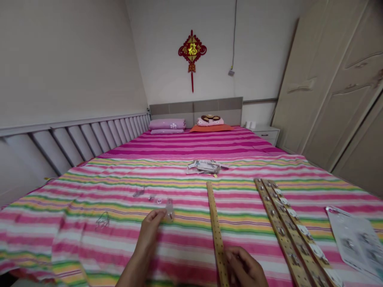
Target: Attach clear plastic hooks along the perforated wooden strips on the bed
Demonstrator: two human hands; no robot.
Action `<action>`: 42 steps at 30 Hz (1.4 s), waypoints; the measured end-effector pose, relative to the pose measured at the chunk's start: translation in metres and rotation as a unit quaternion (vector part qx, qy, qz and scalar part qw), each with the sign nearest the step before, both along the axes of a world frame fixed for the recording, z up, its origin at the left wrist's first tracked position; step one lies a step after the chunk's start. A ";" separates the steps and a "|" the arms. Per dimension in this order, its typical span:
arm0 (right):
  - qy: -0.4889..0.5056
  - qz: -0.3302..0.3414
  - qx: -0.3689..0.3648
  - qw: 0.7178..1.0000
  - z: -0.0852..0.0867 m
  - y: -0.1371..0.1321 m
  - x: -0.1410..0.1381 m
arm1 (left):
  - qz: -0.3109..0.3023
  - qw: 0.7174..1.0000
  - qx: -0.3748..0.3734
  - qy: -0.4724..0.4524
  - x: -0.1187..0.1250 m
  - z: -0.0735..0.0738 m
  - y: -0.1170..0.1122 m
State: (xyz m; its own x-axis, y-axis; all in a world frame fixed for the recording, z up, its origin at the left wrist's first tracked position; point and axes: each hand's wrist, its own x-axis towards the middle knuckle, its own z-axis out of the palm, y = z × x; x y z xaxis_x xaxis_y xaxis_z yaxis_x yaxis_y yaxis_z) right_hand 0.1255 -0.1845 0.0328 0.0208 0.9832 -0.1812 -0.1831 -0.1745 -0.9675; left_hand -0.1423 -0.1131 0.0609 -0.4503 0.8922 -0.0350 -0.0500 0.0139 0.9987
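Note:
My left hand (149, 233) reaches forward over the striped bedspread (185, 187), its fingertips pinched on a small clear plastic piece (170, 208). My right hand (245, 269) is closed on the near end of a long perforated wooden slat (216, 229), which lies pointing away from me across the bed. A few more small clear pieces (154, 198) lie just beyond my left fingers.
Two wooden slats with round metal fittings (287, 227) lie side by side to the right. A printed sheet (356, 241) is at the far right, a pile of small bags and parts (206, 166) mid-bed, pillows (167, 124) at the headboard, a wardrobe (338, 91) on the right.

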 end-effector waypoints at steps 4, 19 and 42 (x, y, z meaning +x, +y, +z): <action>-0.005 0.031 0.054 0.998 0.015 0.010 -0.003 | -0.047 0.977 -0.041 -0.206 0.033 0.013 -0.027; 0.005 0.033 0.091 0.995 0.031 0.027 -0.005 | -0.186 0.966 -0.092 -0.153 0.117 0.011 -0.046; 0.006 -0.034 0.044 0.998 -0.002 0.219 -0.004 | -0.180 0.980 -0.040 -0.069 0.140 -0.025 0.155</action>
State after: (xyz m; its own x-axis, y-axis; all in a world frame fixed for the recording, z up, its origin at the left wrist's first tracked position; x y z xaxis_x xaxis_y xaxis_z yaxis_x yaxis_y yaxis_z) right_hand 0.1217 0.0341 0.0303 0.0864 0.9917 -0.0956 -0.2040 -0.0763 -0.9760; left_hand -0.0026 0.0417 0.0357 -0.0924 0.9844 -0.1496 -0.1613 0.1335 0.9778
